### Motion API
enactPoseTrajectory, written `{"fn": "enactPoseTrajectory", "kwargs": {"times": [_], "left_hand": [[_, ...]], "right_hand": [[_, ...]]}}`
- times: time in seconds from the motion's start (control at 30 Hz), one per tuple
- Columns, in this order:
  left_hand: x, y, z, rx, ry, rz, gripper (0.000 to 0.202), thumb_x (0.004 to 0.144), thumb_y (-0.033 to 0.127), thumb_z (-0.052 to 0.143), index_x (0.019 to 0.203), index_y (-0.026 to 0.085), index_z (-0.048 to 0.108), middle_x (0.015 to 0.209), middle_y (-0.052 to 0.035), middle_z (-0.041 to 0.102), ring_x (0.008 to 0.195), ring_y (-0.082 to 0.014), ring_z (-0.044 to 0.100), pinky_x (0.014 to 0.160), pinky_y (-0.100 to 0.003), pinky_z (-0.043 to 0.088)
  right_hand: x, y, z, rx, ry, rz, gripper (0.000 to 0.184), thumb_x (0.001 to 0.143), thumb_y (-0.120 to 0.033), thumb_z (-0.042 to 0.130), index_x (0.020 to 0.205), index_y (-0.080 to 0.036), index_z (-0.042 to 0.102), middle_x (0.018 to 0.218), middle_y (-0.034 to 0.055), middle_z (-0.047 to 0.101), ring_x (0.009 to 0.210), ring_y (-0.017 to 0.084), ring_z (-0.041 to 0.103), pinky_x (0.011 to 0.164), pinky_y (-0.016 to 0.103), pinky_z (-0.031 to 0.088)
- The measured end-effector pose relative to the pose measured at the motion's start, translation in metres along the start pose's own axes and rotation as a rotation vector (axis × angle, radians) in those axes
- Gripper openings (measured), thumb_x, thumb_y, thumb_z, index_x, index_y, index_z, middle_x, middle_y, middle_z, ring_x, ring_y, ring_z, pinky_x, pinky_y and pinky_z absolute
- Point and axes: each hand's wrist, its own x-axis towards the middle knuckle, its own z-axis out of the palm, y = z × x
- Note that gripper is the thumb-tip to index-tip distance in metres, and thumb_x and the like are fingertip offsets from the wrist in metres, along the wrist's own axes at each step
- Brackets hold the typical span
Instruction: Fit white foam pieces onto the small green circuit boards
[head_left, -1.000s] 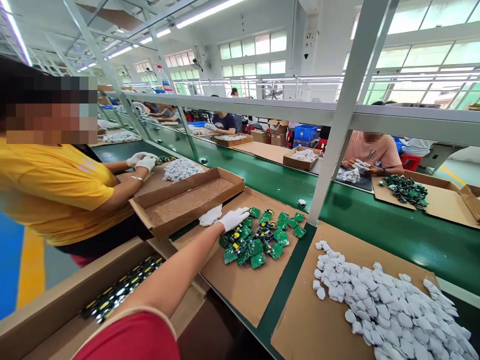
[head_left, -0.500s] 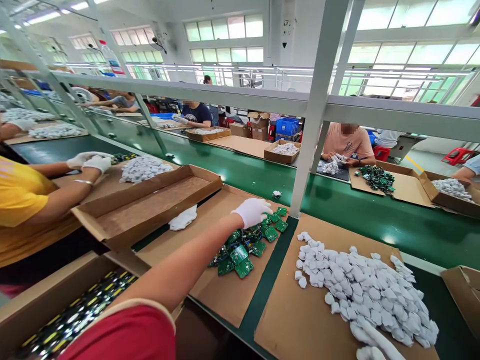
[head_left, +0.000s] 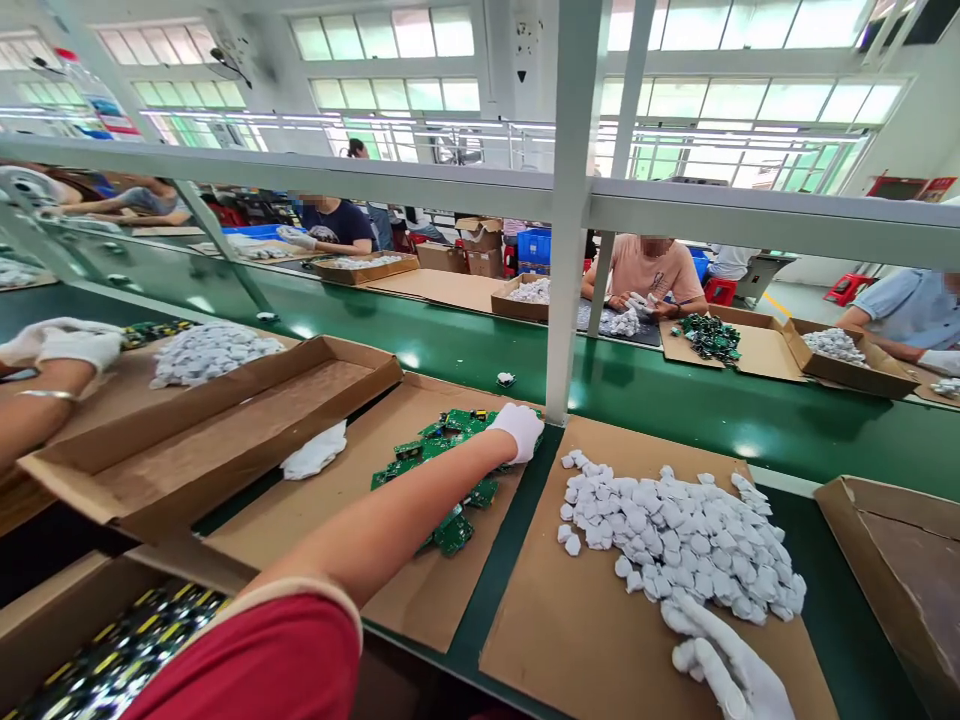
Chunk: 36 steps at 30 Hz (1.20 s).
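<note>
Holds the left hand (head_left: 517,432), in white glove, at the far right end of the pile of green circuit boards (head_left: 431,447), lying at 6 o'clock on a cardboard sheet (head_left: 420,605) over the bench (head_left: 501,560). Shows those fingers bent downward, tips turned out of view; impossible to tell whether gripping a board or only touching. Has the right hand (head_left: 724,655), also gloved, between 4 and 5 o'clock, half spread, with nothing visible inside, at the near edge of the heap of white pieces (head_left: 675,540), too small to name more exactly. Seems to be at the step of picking or gathering among the boards. Would call next for a careful pinch on a single board's edge, without dragging neighbouring ones, and for a light touch at the crowded white heap. Also visible: at 9 o'clock a shallow cardboard tray (head_left: 225,430), at 8 o'clock a cardboard box (head_left: 45,610) with yellow-marked electronic parts.
</note>
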Motion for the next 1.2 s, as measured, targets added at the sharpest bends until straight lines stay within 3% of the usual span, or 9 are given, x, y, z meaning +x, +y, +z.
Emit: {"fn": "enactPoseTrajectory", "kwargs": {"times": [0.23,0.3,0.4,0.47,0.57,0.67,0.8,0.93,1.2], "left_hand": [[-0.021,-0.03,-0.023,-0.553,0.148,-0.002,0.062,0.066,0.048,0.063,0.118,0.015,0.053,0.123,-0.014,0.057,0.115,-0.0297,0.05,0.098,-0.042,0.037],[-0.038,-0.019,-0.023,-0.711,0.147,0.076,0.066,0.071,0.051,0.058,0.123,0.012,0.047,0.125,-0.0162,0.055,0.113,-0.027,0.053,0.094,-0.039,0.041],[-0.069,0.026,-0.01,-1.014,0.079,0.222,0.064,0.079,0.054,0.048,0.129,0.015,0.039,0.123,-0.0163,0.056,0.104,-0.0248,0.059,0.086,-0.037,0.046],[-0.087,0.067,0.004,-1.585,-0.138,0.311,0.063,0.077,0.05,0.056,0.129,0.02,0.039,0.121,-0.0146,0.057,0.1,-0.0264,0.061,0.083,-0.039,0.046],[-0.105,0.127,0.027,-2.006,-0.631,0.266,0.048,0.08,0.051,0.052,0.115,0.018,0.053,0.105,-0.012,0.065,0.091,-0.0232,0.064,0.075,-0.033,0.048],[-0.111,0.171,0.048,-2.076,-0.91,0.184,0.049,0.085,0.054,0.04,0.094,0.011,0.061,0.08,-0.0107,0.067,0.069,-0.0171,0.065,0.061,-0.026,0.048],[-0.114,0.198,0.069,-2.033,-0.903,0.172,0.041,0.085,0.05,0.044,0.095,0.013,0.06,0.064,-0.0057,0.064,0.056,-0.0155,0.062,0.054,-0.024,0.047],[-0.118,0.2,0.086,-1.955,-0.889,0.151,0.036,0.084,0.044,0.051,0.105,0.015,0.057,0.088,-0.0103,0.066,0.069,-0.0178,0.067,0.056,-0.024,0.048],[-0.117,0.192,0.096,-1.853,-0.972,0.159,0.034,0.085,0.032,0.053,0.115,0.017,0.051,0.108,-0.0151,0.062,0.064,-0.0136,0.066,0.047,-0.019,0.044]], "right_hand": [[-0.002,0.002,0.004,0.003,-0.006,-0.053,0.045,0.073,-0.053,0.062,0.104,-0.021,0.068,0.093,0.0084,0.071,0.064,0.018,0.065,0.062,0.025,0.057],[-0.001,0.004,0.0,-0.023,-0.058,-0.035,0.046,0.074,-0.052,0.061,0.108,-0.02,0.066,0.097,0.009,0.07,0.068,0.019,0.066,0.065,0.026,0.057],[0.003,0.005,-0.006,-0.066,-0.155,-0.045,0.043,0.079,-0.048,0.058,0.111,-0.021,0.064,0.1,0.0091,0.069,0.073,0.019,0.066,0.07,0.027,0.056],[0.003,0.004,-0.006,-0.093,-0.175,-0.089,0.039,0.082,-0.044,0.056,0.112,-0.02,0.063,0.1,0.0094,0.069,0.074,0.019,0.065,0.071,0.029,0.055],[0.0,-0.002,-0.002,-0.078,-0.158,-0.177,0.037,0.083,-0.041,0.054,0.112,-0.018,0.063,0.098,0.0101,0.069,0.068,0.018,0.064,0.069,0.032,0.054],[-0.007,-0.008,-0.003,-0.014,-0.136,-0.22,0.036,0.083,-0.039,0.054,0.109,-0.016,0.063,0.089,0.0089,0.071,0.063,0.017,0.064,0.064,0.032,0.054],[-0.016,-0.009,-0.024,-0.014,0.101,-0.26,0.034,0.086,-0.037,0.051,0.11,-0.017,0.061,0.093,0.0091,0.07,0.066,0.017,0.065,0.063,0.032,0.054],[-0.008,-0.003,-0.06,-0.473,0.482,-0.291,0.031,0.087,-0.035,0.047,0.107,-0.018,0.063,0.098,0.0091,0.069,0.078,0.019,0.065,0.071,0.033,0.053],[0.039,-0.005,-0.081,-0.818,0.464,-0.397,0.04,0.079,-0.025,0.052,0.119,-0.022,0.058,0.122,0.0087,0.057,0.114,0.025,0.05,0.092,0.041,0.044]]}}
